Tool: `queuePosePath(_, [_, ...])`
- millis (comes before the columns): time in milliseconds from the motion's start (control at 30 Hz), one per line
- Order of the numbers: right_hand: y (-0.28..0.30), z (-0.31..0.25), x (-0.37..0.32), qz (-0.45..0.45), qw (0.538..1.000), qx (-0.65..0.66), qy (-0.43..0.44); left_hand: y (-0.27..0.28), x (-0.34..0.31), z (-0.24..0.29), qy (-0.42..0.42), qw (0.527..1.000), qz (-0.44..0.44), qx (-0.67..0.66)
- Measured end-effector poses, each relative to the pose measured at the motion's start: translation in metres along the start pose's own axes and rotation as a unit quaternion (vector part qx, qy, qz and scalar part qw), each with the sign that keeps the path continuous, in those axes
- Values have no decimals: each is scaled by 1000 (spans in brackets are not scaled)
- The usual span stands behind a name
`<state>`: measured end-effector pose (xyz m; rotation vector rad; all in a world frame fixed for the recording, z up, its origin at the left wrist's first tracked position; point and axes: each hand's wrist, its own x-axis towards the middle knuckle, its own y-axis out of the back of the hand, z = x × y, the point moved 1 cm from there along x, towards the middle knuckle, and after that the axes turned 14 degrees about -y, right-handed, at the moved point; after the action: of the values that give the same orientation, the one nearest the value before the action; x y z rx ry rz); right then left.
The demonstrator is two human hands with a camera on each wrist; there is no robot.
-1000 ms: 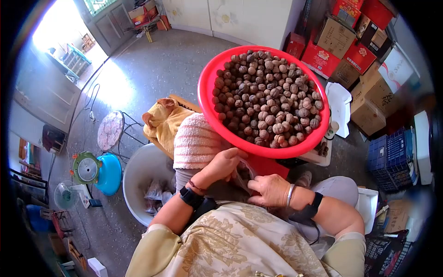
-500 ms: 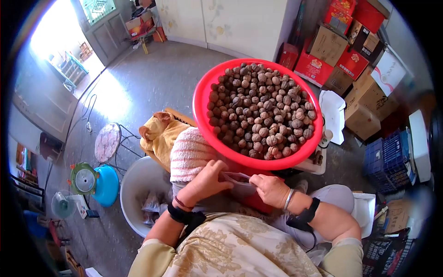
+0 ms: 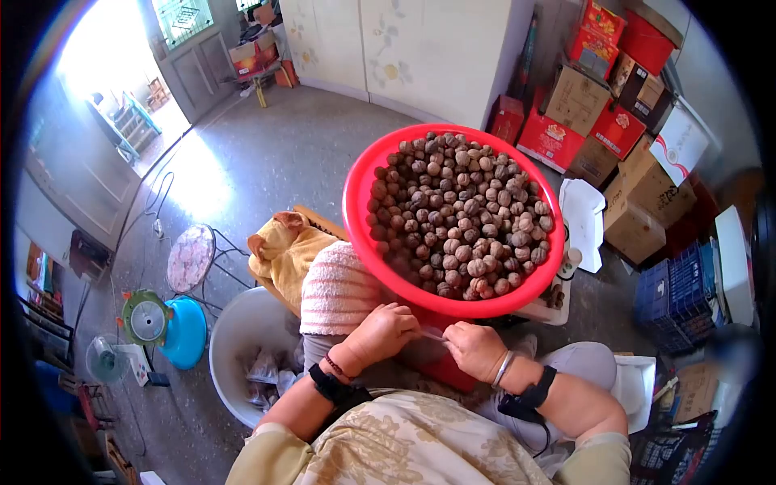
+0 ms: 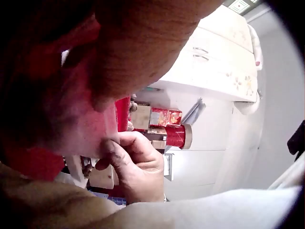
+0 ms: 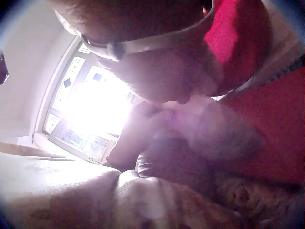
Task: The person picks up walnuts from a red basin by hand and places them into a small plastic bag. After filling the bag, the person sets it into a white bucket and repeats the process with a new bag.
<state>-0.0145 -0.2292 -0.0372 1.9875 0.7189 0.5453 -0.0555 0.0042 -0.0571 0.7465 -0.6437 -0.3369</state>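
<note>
Just below a red basin heaped with walnuts, a clear plastic bag is stretched between two hands. My left hand pinches one end of the bag's top edge, and my right hand pinches the other. The edge looks drawn flat and narrow. In the left wrist view the right thumb and forefinger grip the film, while the left hand looms dark in front. The right wrist view shows the bag hanging pale against red; its contents are blurred.
A large pale tub with several filled bags stands at left. Beside it are a striped towel over a knee and a yellow cloth. Stacked boxes and a blue crate stand at right.
The hands have risen from the lap toward the basin and spread apart. The bag's mouth, gaping half a second ago, is now pulled flat. The basin sits lower in the head view.
</note>
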Motion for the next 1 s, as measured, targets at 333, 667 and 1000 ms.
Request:
queuePosePath(333, [12, -10, 6, -22, 999, -2, 46, 3, 6, 9, -27, 998, -24, -42])
queuePosePath(667, [41, -25, 14, -7, 980, 198, 24, 44, 9, 38, -50, 996, 49, -49])
queuePosePath(1000, [40, -7, 37, 124, 992, 7, 28, 208, -78, 49, 140, 923, 358, 25])
